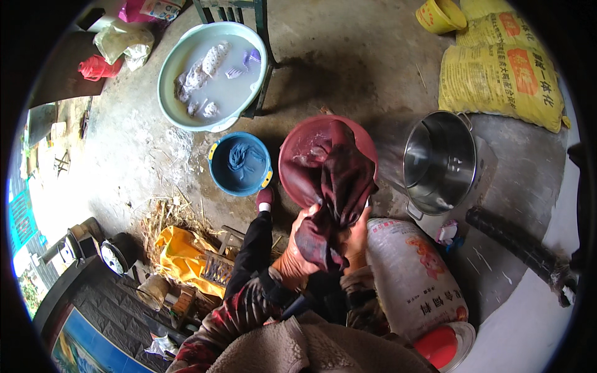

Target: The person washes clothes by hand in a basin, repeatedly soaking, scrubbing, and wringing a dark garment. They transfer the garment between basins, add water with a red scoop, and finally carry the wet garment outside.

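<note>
My left hand [296,247] and my right hand [357,240] grip a wet dark red cloth [345,179] from both sides, with a bunched end between them. The rest of the cloth hangs forward over a red plastic basin [296,140] on the floor. Left of it stands a small blue basin [219,181] with a blue cloth in water. Farther up, a large pale green basin [169,58] holds cloudy water with white patterned and purple cloths. A deep steel pot [438,163] stands to the right of the red basin.
A printed white sack [415,275] lies close on my right, beside a black pipe [513,235]. Yellow sacks [501,81] and a yellow bucket [436,18] are at the upper right. A dark chair [261,35] stands behind the green basin. Straw and an orange cloth [179,256] lie at the lower left.
</note>
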A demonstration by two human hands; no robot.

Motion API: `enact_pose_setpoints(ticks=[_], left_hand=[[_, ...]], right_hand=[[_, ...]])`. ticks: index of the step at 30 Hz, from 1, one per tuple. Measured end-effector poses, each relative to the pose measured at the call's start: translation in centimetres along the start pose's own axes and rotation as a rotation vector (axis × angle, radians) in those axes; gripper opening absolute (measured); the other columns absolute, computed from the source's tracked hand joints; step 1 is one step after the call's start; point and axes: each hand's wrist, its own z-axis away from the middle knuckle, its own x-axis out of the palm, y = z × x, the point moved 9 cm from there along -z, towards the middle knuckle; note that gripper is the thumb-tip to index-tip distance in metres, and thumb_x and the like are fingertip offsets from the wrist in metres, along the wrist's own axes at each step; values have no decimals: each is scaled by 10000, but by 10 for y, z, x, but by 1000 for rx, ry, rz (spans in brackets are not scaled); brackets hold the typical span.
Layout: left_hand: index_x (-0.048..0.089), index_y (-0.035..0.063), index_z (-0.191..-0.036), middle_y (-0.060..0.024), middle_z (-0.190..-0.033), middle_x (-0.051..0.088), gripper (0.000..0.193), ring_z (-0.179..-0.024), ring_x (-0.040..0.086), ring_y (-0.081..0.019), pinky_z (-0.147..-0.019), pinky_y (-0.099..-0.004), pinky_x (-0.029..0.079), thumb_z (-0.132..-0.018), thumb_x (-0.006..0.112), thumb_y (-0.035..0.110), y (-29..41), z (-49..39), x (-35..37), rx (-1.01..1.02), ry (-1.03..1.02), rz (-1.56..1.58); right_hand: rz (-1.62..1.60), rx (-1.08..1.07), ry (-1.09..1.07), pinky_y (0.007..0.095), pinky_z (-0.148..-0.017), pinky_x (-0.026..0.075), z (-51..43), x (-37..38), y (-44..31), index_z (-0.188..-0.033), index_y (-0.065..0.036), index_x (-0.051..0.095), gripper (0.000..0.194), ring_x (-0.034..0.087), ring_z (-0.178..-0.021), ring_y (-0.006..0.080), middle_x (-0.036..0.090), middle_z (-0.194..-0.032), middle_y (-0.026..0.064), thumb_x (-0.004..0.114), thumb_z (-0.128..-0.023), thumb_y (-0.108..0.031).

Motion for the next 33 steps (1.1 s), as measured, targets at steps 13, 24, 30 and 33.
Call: enact_pose_setpoints(ticks=[13,24,30,33], left_hand=[[524,41,-1209,-108,-940,610,495,-775,606,-261,-742,-381,509,-839,667,337,27,48,-39,166,326,-649],[712,128,-948,-118,-938,679,277,-915,653,-273,-782,-329,503,-678,681,73,66,-3,-13,234,117,-2088],[594,16,-1136,-139,-1081,635,366,-1005,616,-227,-882,-340,469,-811,650,173,72,5,3,153,176,-1571],[479,15,-1286,-110,-1262,554,472,-1133,544,-246,-959,-362,427,-893,592,250,80,29,-20,101,578,-1013]], right_hand=[[1837,-1167,-129,374,-698,494,11,103,-14,-1037,9,608,274,587,-750,307,626,-913,156,567,-886,-217],[1380,-192,587,328,-677,502,-63,2,-56,-1019,37,595,413,621,-732,189,667,-848,131,730,-705,-195],[1434,-245,777,337,-695,515,-57,-2,-62,-1081,46,550,460,644,-743,269,662,-933,174,726,-704,-151],[1406,-203,813,332,-674,522,-48,13,-56,-1103,46,533,454,636,-722,249,650,-921,162,705,-713,-113]])
